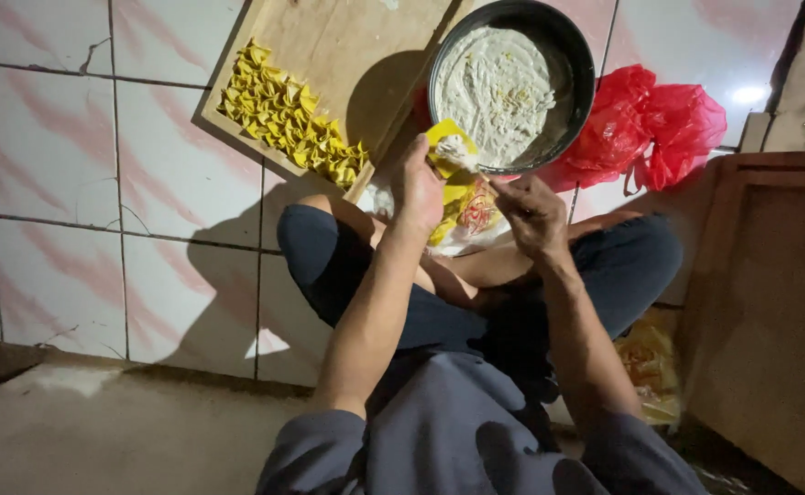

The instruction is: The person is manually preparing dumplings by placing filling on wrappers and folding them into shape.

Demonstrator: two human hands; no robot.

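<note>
Left hand (pixel 418 188) grip cradles yellow square wrapper (pixel 445 147); right hand (pixel 532 213) grip pinches thin spreader, dabbing pale filling from round dark bowl (pixel 575 55) at 12 o'clock. Best keep dab small, centred.

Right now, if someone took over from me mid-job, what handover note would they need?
Left hand: holds a yellow wrapper open, a dab of white filling on it.
Right hand: grips a thin spreading stick, its tip at the wrapper.
Bowl of white filling sits just ahead on the tiled floor, red plastic bag beside it.
Done: a row of folded yellow dumplings lies on the wooden board.
Left: this wrapper is not yet folded; much filling remains in the bowl. More wrappers seem to lie below the hands, partly hidden.
</note>
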